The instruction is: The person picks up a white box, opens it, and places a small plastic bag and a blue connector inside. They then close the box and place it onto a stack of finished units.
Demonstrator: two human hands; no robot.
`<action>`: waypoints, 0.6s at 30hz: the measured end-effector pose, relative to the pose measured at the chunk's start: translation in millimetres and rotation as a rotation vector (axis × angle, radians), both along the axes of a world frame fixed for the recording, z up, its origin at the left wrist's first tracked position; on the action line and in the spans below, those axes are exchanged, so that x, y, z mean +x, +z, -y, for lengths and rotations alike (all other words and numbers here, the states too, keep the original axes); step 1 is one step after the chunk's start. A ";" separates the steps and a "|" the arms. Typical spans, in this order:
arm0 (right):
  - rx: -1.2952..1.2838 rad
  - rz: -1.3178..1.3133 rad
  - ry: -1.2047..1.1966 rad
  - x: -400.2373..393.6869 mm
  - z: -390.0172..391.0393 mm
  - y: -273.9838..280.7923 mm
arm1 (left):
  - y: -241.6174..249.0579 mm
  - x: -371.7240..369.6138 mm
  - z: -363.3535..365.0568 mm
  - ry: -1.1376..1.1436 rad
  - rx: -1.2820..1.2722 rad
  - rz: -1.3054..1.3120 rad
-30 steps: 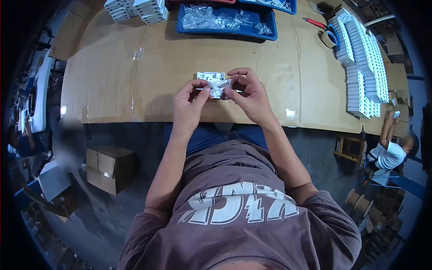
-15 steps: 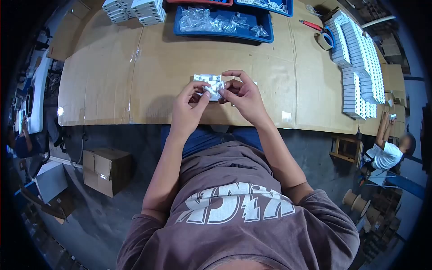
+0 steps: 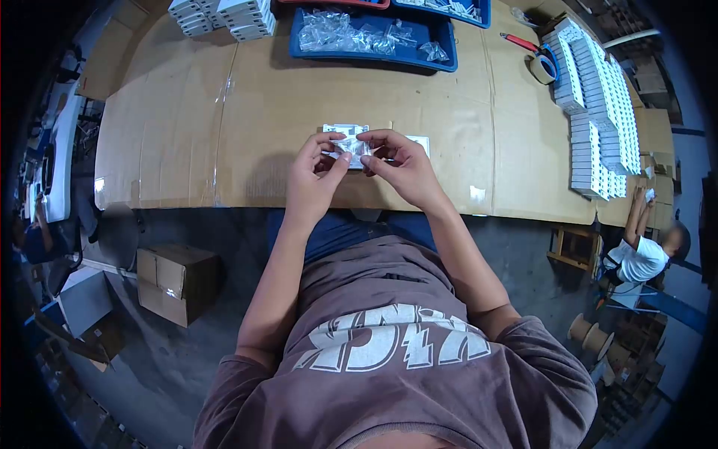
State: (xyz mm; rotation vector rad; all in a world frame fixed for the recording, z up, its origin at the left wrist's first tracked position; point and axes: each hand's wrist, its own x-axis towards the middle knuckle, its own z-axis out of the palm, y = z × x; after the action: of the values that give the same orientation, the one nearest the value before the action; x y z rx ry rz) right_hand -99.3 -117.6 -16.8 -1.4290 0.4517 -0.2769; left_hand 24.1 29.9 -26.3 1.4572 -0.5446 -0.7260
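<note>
**Clear plastic bag (image 3: 353, 145) in a two-sided finger hold**

Well to the left of your left hand (image 3: 316, 166), and nearer your body, a cardboard box (image 3: 163, 278) stands on the floor. Beyond that hand, to its left, white stacks (image 3: 250, 21) sit at the far side of the counter (image 3: 277, 97).

Your left hand is narrowed, thumb and fingers pinching the left side of the bag. The bag is just in front of its fingertips, over a white housing (image 3: 338, 128) that your fingers partly cover. Farther out, ahead of both hands, a blue tray (image 3: 344, 57) contains more clear bags.

Your right hand (image 3: 407, 173) is also narrowed, with its fingertips at the right side of the bag. Just right of those fingers, a white piece (image 3: 423, 144) is partly hidden by the hand.

Well right of your right hand, and farther out, lie a red-handled tool (image 3: 518, 41) and a tape roll (image 3: 538, 71). Right of these, long rows of white units (image 3: 591, 142) are stacked.
</note>
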 end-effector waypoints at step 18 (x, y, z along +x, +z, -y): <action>-0.312 -0.052 -0.001 14.1 19.4 -8.2 | -12.4 24.6 9.5 -0.064 0.159 0.174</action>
State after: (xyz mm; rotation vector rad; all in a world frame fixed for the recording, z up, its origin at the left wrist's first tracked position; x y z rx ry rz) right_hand -85.2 -137.1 -25.0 -1.7433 0.4660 -0.3221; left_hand 48.7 20.4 -38.7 1.6675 -0.6816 -0.7095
